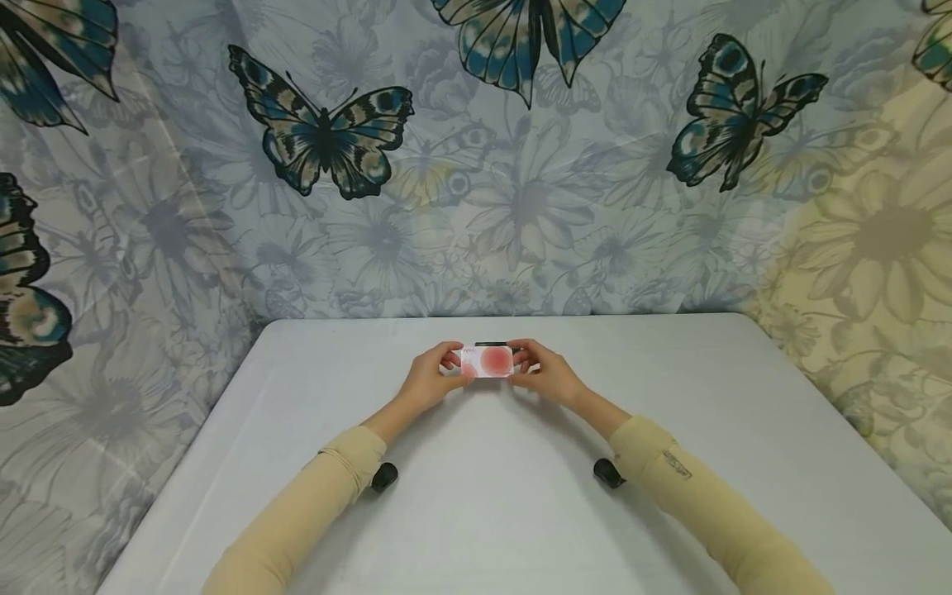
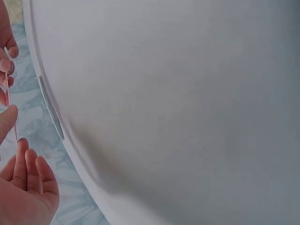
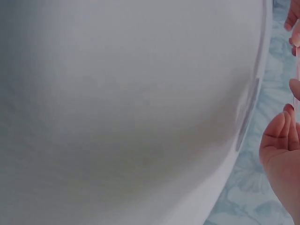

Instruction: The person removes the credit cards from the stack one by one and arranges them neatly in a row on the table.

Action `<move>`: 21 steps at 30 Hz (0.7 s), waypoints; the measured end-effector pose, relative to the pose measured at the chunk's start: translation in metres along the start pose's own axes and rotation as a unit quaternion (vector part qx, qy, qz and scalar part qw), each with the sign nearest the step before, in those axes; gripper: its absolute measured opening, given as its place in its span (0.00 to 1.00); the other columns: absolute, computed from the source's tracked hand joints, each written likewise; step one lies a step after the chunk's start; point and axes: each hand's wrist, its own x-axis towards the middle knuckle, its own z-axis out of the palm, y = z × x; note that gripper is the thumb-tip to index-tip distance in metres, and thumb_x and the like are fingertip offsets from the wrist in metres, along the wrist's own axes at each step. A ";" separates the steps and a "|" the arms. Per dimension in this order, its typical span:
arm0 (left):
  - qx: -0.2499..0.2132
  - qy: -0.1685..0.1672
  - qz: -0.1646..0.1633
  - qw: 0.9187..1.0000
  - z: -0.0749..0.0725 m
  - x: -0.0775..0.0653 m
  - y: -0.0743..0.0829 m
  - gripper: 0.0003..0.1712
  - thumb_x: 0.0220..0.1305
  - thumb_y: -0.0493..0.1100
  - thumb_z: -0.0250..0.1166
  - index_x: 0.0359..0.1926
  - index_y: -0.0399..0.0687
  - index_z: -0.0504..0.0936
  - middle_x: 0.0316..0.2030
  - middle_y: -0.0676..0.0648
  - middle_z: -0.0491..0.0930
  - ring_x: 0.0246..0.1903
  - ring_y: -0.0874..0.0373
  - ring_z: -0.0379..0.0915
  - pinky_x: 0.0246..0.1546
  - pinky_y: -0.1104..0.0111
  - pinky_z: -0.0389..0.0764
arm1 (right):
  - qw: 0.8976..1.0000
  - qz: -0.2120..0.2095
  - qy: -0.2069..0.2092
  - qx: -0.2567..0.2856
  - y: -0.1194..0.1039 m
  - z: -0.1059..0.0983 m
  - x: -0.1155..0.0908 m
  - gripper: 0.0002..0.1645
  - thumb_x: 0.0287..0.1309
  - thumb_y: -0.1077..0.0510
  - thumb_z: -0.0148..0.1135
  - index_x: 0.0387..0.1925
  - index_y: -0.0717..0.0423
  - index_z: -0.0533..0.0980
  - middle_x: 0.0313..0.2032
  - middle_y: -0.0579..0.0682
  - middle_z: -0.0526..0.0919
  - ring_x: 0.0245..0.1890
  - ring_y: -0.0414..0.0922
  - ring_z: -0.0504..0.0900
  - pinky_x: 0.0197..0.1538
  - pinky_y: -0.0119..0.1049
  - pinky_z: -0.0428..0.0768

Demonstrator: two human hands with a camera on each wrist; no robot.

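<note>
A thin white card (image 1: 487, 362) with a large pink-red round blot is held up over the far part of the table, its printed face toward the head camera. My left hand (image 1: 434, 371) pinches its left end between thumb and fingers. At the opposite end my right hand (image 1: 546, 371) pinches it the same way. Both wrist views show the card (image 2: 7, 91) edge-on as a narrow pinkish line at the frame's side. Just behind the card's top edge in the head view is a flat dark strip (image 1: 491, 344), partly hidden by the card.
A white-covered table (image 1: 483, 496) stretches beneath both arms. Its far edge meets a hanging cloth (image 1: 521, 240) printed with butterflies and flowers. Small black devices (image 1: 384, 477) show beneath both wrists, below the tan sleeves (image 1: 297, 516).
</note>
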 end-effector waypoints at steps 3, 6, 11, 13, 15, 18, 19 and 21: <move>0.000 0.001 0.002 1.000 -0.005 -0.009 0.000 0.32 0.53 0.38 0.75 0.59 0.38 0.76 0.38 0.49 0.80 0.41 0.54 0.73 0.40 0.66 0.74 | 1.000 -0.008 -0.011 0.006 -0.004 0.004 -0.003 0.34 0.53 0.65 0.70 0.62 0.62 0.69 0.43 0.54 0.80 0.40 0.49 0.77 0.41 0.34 0.76; 0.005 0.001 0.000 1.000 -0.011 -0.018 0.000 0.31 0.53 0.38 0.75 0.58 0.39 0.76 0.37 0.50 0.80 0.40 0.55 0.74 0.39 0.67 0.75 | 1.000 -0.012 -0.024 0.010 -0.007 0.010 -0.006 0.35 0.53 0.65 0.71 0.63 0.63 0.69 0.43 0.54 0.81 0.40 0.48 0.77 0.41 0.34 0.77; 0.010 -0.001 -0.015 1.000 -0.023 -0.035 0.000 0.32 0.52 0.39 0.76 0.58 0.40 0.76 0.38 0.51 0.80 0.40 0.56 0.74 0.39 0.66 0.75 | 0.999 -0.029 -0.038 0.014 -0.013 0.021 -0.008 0.34 0.51 0.63 0.72 0.61 0.63 0.71 0.41 0.52 0.82 0.37 0.45 0.78 0.41 0.33 0.77; 0.012 -0.002 -0.021 1.000 -0.029 -0.042 -0.001 0.32 0.52 0.39 0.76 0.59 0.40 0.76 0.38 0.51 0.80 0.40 0.55 0.74 0.39 0.66 0.76 | 0.998 -0.040 -0.042 0.012 -0.016 0.026 -0.009 0.34 0.51 0.62 0.73 0.60 0.63 0.72 0.40 0.51 0.82 0.36 0.43 0.78 0.39 0.33 0.77; 0.012 -0.003 -0.028 1.000 -0.035 -0.049 -0.002 0.32 0.52 0.39 0.76 0.59 0.41 0.76 0.38 0.51 0.80 0.41 0.55 0.75 0.40 0.64 0.76 | 0.998 -0.045 -0.047 0.011 -0.019 0.031 -0.008 0.34 0.51 0.61 0.73 0.59 0.62 0.72 0.39 0.50 0.82 0.35 0.42 0.78 0.38 0.32 0.77; 0.007 -0.006 -0.036 0.999 -0.044 -0.058 -0.004 0.32 0.53 0.39 0.75 0.59 0.40 0.76 0.38 0.50 0.80 0.41 0.54 0.75 0.41 0.63 0.77 | 0.997 -0.041 -0.060 0.017 -0.025 0.039 -0.007 0.34 0.51 0.60 0.73 0.59 0.62 0.72 0.39 0.49 0.82 0.35 0.42 0.78 0.39 0.34 0.77; 0.005 -0.007 -0.039 0.999 -0.047 -0.060 -0.006 0.32 0.53 0.40 0.75 0.59 0.40 0.76 0.38 0.50 0.80 0.41 0.53 0.75 0.41 0.63 0.77 | 0.997 -0.036 -0.064 0.022 -0.028 0.042 -0.006 0.34 0.51 0.60 0.74 0.60 0.61 0.72 0.39 0.49 0.82 0.36 0.42 0.78 0.40 0.34 0.77; 0.003 -0.011 -0.045 0.999 -0.052 -0.066 -0.009 0.32 0.54 0.40 0.75 0.60 0.40 0.76 0.38 0.50 0.80 0.42 0.54 0.75 0.42 0.64 0.78 | 0.997 -0.033 -0.071 0.026 -0.033 0.047 -0.006 0.34 0.51 0.61 0.74 0.59 0.62 0.73 0.39 0.50 0.82 0.35 0.43 0.78 0.40 0.35 0.77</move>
